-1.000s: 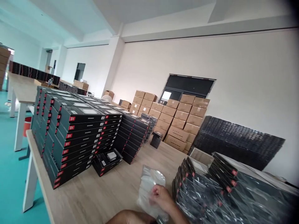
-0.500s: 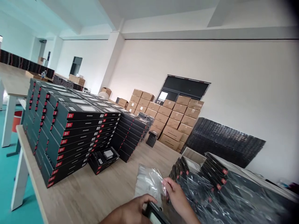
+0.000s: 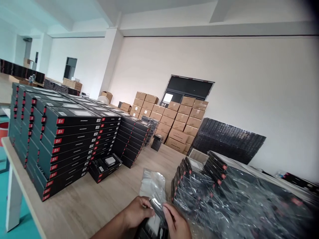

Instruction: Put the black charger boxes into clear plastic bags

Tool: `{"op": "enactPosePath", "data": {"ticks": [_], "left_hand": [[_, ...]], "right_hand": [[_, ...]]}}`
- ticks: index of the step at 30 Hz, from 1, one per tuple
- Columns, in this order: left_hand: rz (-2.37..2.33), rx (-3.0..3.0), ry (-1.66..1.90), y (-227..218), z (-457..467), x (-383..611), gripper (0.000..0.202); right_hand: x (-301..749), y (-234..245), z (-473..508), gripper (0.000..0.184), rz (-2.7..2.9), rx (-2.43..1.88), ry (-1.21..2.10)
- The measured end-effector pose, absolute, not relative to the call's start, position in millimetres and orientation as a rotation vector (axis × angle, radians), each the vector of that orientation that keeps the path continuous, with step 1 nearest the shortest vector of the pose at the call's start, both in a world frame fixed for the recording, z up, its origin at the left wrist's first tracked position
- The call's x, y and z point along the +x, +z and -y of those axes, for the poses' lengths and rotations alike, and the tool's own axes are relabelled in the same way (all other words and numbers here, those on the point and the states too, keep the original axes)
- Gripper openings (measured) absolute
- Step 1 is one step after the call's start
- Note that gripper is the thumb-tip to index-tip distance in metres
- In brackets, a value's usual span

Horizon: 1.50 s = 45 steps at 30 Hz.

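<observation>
At the bottom centre a clear plastic bag lies on the table, its near end raised between my hands. My left hand pinches the left side of that end with thumb and fingers. Closed on the right side of it is my right hand. Just below, between my wrists, is a black box with a pale picture on its face, cut off by the lower edge of the view. The bag's end meets the box's far end; how far it covers the box I cannot tell.
Tall stacks of black boxes fill the table's left. An open black box with a white item stands before them. Right of my hands are plastic-wrapped black boxes. Cartons and a black tray stack stand by the wall.
My left hand has gone from gripping the black box to pinching the bag. My right hand has come nearer with the bag's end, now at the box. The view has shifted slightly right.
</observation>
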<state>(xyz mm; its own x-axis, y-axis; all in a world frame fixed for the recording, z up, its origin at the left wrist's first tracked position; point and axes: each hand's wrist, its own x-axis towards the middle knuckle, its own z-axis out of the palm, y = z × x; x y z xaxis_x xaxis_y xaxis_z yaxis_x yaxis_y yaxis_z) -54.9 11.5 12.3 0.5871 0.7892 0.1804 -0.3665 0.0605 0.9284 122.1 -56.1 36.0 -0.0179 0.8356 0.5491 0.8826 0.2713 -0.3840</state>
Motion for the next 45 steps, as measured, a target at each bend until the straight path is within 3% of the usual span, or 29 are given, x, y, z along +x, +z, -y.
{"op": "enactPosePath", "data": {"ticks": [7, 12, 18, 22, 30, 45], "left_hand": [[-0.450, 1.246, 0.922, 12, -13, -56, 0.022], [-0.488, 1.269, 0.912, 15, -10, -58, 0.018], [-0.509, 1.247, 0.913, 17, -8, -58, 0.016], [-0.509, 1.216, 0.912, 16, -6, -57, 0.013], [-0.530, 1.212, 0.878, 22, -5, -59, 0.017], [-0.566, 1.058, 0.871, 27, -2, -60, 0.011]], "right_hand": [[117, 24, 70, 0.023, 1.894, -1.446, -0.133], [113, 28, 73, 0.030, 1.926, -1.478, -0.066], [111, 29, 75, 0.014, 1.984, -1.530, -0.158], [108, 30, 76, 0.031, 2.011, -1.541, -0.253], [110, 36, 79, 0.036, 2.023, -1.485, -0.445], [108, 49, 81, 0.019, 2.100, -1.375, -0.604]]}}
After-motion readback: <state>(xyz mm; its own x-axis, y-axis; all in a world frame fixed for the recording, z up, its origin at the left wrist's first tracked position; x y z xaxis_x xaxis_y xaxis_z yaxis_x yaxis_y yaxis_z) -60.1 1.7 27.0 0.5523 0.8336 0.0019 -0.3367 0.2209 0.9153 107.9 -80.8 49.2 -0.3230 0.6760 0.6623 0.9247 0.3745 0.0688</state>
